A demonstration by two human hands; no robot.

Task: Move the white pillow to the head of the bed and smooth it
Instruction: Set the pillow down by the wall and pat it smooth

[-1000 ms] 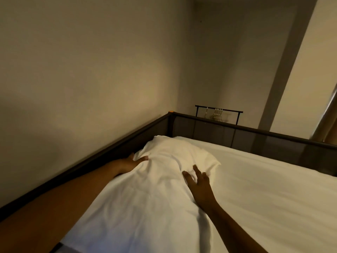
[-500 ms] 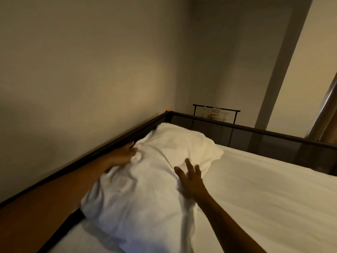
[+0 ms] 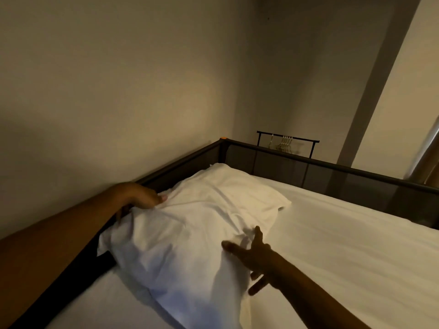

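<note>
The white pillow (image 3: 202,222) lies along the left side rail of the bed, its far end near the corner of the frame. It is creased across the middle. My left hand (image 3: 140,195) holds the pillow's left edge against the rail, fingers curled under the fabric. My right hand (image 3: 254,255) rests on the pillow's right edge with fingers spread, flat on the cloth and gripping nothing. The white sheet (image 3: 332,252) covers the mattress to the right.
A dark mesh-panelled bed rail (image 3: 332,172) runs along the left side and across the far end. The wall stands close on the left. A black clothes rack (image 3: 287,141) with several hangers stands behind the far rail.
The pillow has dropped from raised to lying flatter on the mattress. My right hand slid back toward me along its right edge; my left hand stays at the left edge.
</note>
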